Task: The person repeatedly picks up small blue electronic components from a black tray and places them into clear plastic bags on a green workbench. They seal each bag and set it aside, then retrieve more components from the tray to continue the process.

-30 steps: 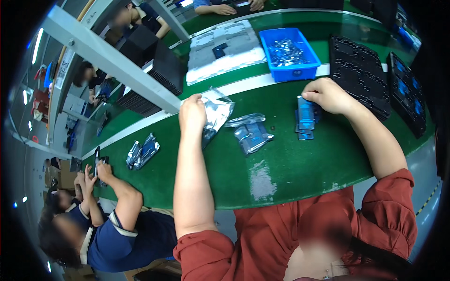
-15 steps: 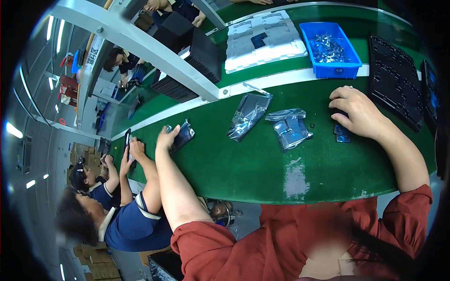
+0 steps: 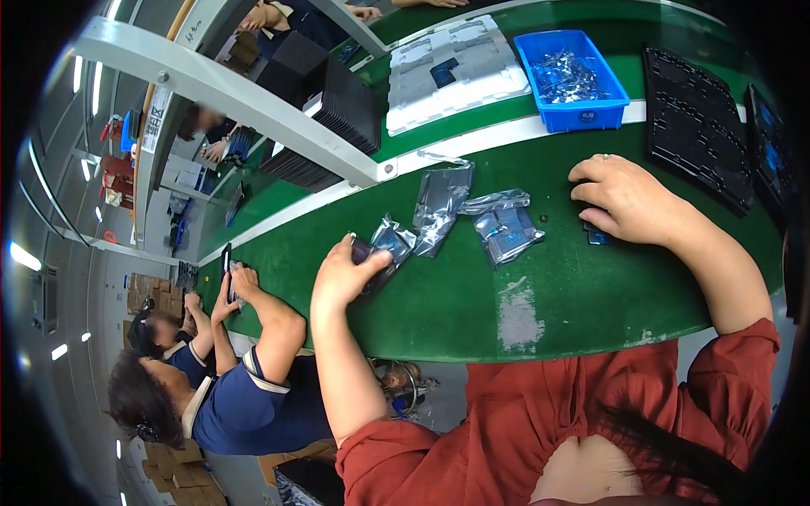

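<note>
My left hand (image 3: 342, 274) is closed round a shiny silver antistatic bag (image 3: 395, 240) with a dark flat item in it, its thumb on top. That bag's far end lies close to a second silver bag (image 3: 445, 198) holding a dark flat piece. Right of it is a third, crumpled bag (image 3: 504, 234) with its top folded over. My right hand (image 3: 629, 201) rests on the green table with fingers curled in, over small dark-blue cards (image 3: 596, 236). Whatever its fingertips hold is hidden. A tiny dark piece (image 3: 542, 218) lies between the third bag and this hand.
Behind the white rail stand a blue bin (image 3: 582, 116) of small metallic parts and a white moulded tray (image 3: 409, 105). Black trays (image 3: 696, 126) lean at the right. A grey metal post (image 3: 253, 97) crosses the left, near stacked black trays (image 3: 346, 105). Co-workers (image 3: 245, 405) sit at left.
My left hand has brought its silver bag rightward, close to the other bags. My right hand now covers more of the small cards. The whole view has shifted slightly.
</note>
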Available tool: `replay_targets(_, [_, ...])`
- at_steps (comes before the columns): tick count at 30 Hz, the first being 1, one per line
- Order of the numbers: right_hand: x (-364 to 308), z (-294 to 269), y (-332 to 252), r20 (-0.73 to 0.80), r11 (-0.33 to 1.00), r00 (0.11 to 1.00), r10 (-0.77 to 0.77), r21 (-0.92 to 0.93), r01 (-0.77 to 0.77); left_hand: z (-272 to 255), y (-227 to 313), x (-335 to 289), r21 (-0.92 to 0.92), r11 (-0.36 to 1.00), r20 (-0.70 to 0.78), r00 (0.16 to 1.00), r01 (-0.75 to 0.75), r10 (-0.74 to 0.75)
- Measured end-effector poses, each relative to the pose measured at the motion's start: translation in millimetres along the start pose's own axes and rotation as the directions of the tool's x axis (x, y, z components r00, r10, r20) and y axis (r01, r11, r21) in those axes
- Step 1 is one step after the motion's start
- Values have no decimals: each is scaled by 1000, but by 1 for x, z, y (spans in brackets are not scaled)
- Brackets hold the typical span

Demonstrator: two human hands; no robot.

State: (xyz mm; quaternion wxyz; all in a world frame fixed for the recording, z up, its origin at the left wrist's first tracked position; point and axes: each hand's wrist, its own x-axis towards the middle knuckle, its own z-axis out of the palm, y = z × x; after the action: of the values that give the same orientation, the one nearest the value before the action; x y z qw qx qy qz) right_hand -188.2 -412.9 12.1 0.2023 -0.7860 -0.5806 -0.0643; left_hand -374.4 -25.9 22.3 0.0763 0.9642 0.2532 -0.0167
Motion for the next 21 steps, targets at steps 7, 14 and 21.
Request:
replay_targets(7, [1, 1, -3, 15, 998, 998, -57, -31, 58, 20, -36, 8, -119, 989, -215, 970, 93, -117])
replay_targets(14, [2, 0, -12, -69, 991, 989, -127, 29, 129, 30, -79, 14, -781, 616, -346, 891, -101, -293])
replay_targets(21, [3, 1, -36, -329, 946, 929, -169, 209, 247, -33, 97, -34, -691, 598, -484, 874, -405, 33])
